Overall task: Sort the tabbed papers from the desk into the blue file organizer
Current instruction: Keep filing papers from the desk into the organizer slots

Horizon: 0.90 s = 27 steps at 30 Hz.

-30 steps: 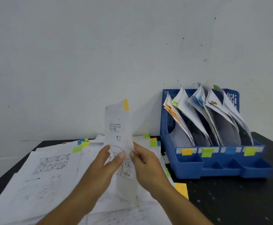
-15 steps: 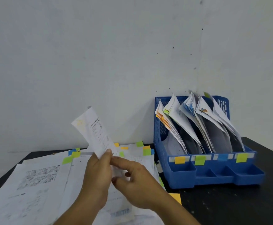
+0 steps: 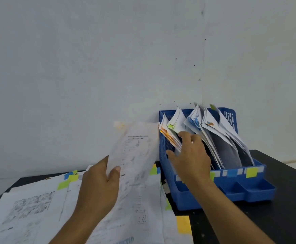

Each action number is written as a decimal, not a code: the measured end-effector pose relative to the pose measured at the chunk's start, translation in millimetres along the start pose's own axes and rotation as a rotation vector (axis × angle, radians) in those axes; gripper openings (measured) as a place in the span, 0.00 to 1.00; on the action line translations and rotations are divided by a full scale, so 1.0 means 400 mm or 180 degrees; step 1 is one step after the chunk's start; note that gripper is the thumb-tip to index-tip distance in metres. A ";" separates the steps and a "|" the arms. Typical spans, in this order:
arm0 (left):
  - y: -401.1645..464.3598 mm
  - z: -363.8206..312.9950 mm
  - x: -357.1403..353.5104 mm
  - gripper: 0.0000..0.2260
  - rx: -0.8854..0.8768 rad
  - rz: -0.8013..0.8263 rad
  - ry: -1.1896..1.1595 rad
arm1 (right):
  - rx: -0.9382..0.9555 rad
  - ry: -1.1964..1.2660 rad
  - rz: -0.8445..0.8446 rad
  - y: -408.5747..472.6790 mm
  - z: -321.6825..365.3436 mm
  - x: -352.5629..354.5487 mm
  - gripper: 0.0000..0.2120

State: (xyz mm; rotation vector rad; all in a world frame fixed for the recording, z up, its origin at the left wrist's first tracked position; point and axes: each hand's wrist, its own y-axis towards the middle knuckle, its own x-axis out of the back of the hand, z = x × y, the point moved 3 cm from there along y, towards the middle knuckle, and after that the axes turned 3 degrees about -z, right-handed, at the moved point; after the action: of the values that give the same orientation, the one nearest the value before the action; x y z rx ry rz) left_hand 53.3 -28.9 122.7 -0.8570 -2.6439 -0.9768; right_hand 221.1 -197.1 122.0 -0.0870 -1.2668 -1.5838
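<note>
The lifted paper (image 3: 135,150), a printed sheet with a blurred orange tab at its top left corner, stands tilted above the table at about 12 o'clock from the left hand (image 3: 99,187). That hand pinches its lower left edge, thumb on the near face and fingers behind. The sheet's right edge comes close to the left wall of the blue file organizer (image 3: 214,192), which stands at 3 o'clock from it. The right hand (image 3: 189,155) reaches into the organizer's leftmost slot, fingers spread fairly wide and straight, pressing against the orange-tabbed papers (image 3: 170,136) leaning there; it grips nothing. Other slots hold leaning sheets with green and blue tabs. At 6 o'clock, a spread of tabbed papers (image 3: 38,208) covers the black table (image 3: 284,217), and a yellow sticky note (image 3: 183,224) lies at the pile's right edge.
</note>
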 end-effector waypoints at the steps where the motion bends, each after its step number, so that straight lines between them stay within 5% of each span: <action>1: 0.002 -0.004 -0.003 0.12 -0.0016 -0.0078 -0.0023 | 0.0073 -0.0216 0.0075 0.014 -0.006 -0.004 0.23; 5: 0.019 -0.024 -0.018 0.12 0.0187 -0.0248 -0.0407 | 0.0342 -0.0382 -0.0004 0.070 -0.030 0.004 0.09; 10: 0.072 -0.070 -0.047 0.13 0.0404 -0.0215 -0.0867 | -0.0096 0.0196 -0.0037 0.126 -0.074 0.027 0.03; 19: 0.194 -0.193 -0.135 0.14 0.0486 0.0230 -0.1650 | -0.0329 0.0593 0.0008 0.152 -0.111 0.026 0.04; 27: 0.241 -0.226 -0.255 0.15 0.0781 -0.0017 -0.1504 | -0.0400 0.0861 0.0054 0.158 -0.116 0.025 0.03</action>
State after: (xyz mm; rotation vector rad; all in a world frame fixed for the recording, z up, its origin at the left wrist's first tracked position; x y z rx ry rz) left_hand 190.8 -74.1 206.0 -1.1333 -3.0652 -0.4727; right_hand 287.2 -230.6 149.8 0.0367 -0.9550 -1.5996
